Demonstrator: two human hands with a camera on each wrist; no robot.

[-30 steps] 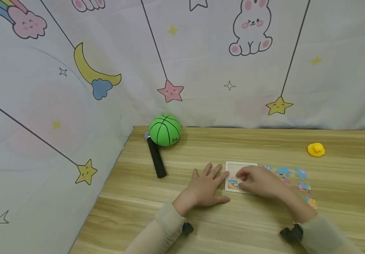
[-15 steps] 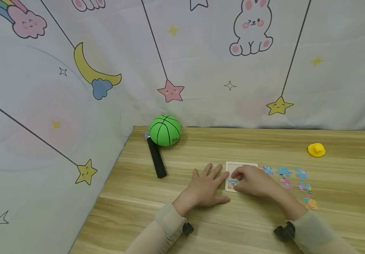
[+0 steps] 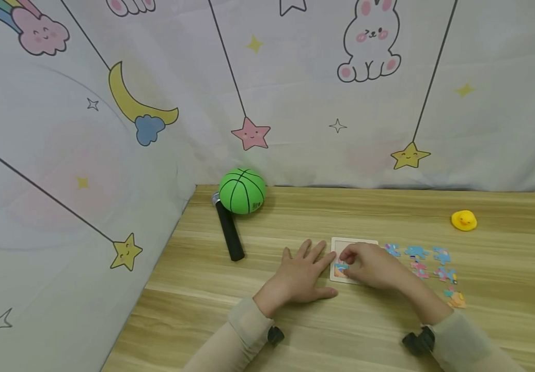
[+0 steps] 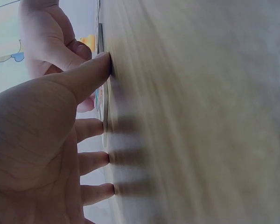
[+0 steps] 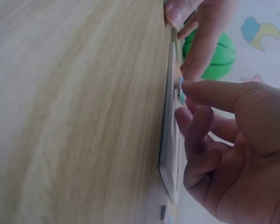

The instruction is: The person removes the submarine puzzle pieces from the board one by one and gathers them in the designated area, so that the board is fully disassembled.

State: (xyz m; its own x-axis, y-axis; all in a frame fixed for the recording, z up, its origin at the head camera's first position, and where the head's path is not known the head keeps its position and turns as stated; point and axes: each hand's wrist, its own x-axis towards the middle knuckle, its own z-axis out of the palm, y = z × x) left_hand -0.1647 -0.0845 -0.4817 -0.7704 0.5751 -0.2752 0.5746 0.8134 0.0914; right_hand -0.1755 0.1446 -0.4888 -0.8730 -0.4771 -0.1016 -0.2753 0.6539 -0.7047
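A small puzzle tray (image 3: pixel 352 240) with a pale raised border lies flat on the table. A colourful jigsaw piece (image 3: pixel 341 270) sits in its near left corner. My right hand (image 3: pixel 373 264) is over the tray, thumb and curled fingers pinching at a piece by that corner; the fingers hide much of it. In the right wrist view, the thumb tip meets a bluish puzzle piece (image 5: pixel 181 91) at the tray. My left hand (image 3: pixel 301 275) lies spread on the table, fingers straight, one fingertip at the tray's left edge. Several loose puzzle pieces (image 3: pixel 445 274) lie right of the tray.
A green ball (image 3: pixel 242 191) and a black microphone (image 3: pixel 230 232) lie at the back left of the wooden table (image 3: pixel 323 330). A yellow rubber duck (image 3: pixel 463 220) sits at the back right. A printed cloth (image 3: pixel 304 155) hangs behind the table.
My right hand has shifted slightly left over the tray, to its near left corner, uncovering more loose pieces. For the last half second it has hardly moved. The left hand stays in place.
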